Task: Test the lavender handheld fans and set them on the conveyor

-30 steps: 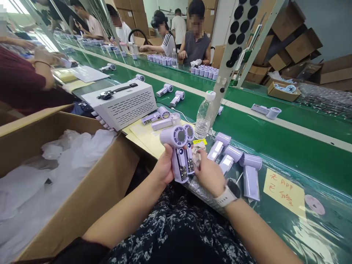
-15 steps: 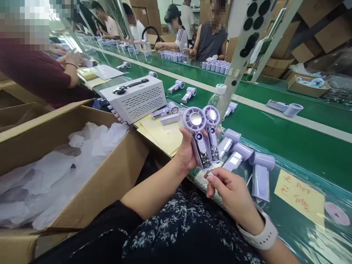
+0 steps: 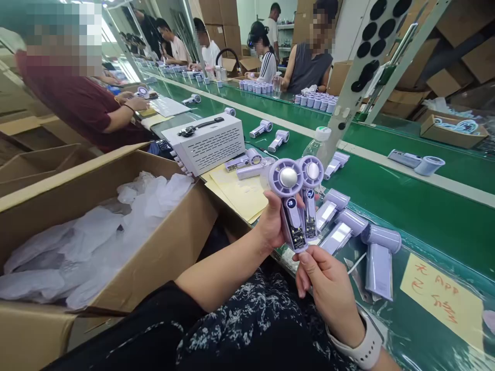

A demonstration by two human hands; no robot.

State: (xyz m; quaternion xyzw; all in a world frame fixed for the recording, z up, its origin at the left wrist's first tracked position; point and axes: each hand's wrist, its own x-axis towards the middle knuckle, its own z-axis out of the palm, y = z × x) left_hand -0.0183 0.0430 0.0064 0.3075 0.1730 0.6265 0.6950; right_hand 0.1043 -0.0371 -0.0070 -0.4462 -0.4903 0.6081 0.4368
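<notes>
Side by side in my left hand (image 3: 274,225) are two lilac handheld fans, a nearer fan (image 3: 286,178) and a farther fan (image 3: 312,172). Their round heads point up, and circuit boards and lit number displays show on the handles. My right hand (image 3: 330,281), with a pale watch strap on the wrist, is pinched at the bottom end of the nearer fan's handle. Whatever lies between its fingertips is too small to make out. Just right of the hands lie more lilac fans, among them a fan lying face down (image 3: 381,257).
A cardboard box (image 3: 154,257) of white plastic bags stands at my left. Behind it are a white metal case (image 3: 216,141) and yellow paper (image 3: 240,198). A bottle (image 3: 320,139) stands beyond the fans. A handwritten note (image 3: 441,299) lies right. Co-workers sit along the green belt (image 3: 371,180).
My right fingertips have come up against the bottom of the nearer fan's handle. The camera view has shifted, so the scene sits further right and lower. My left hand still holds both fans.
</notes>
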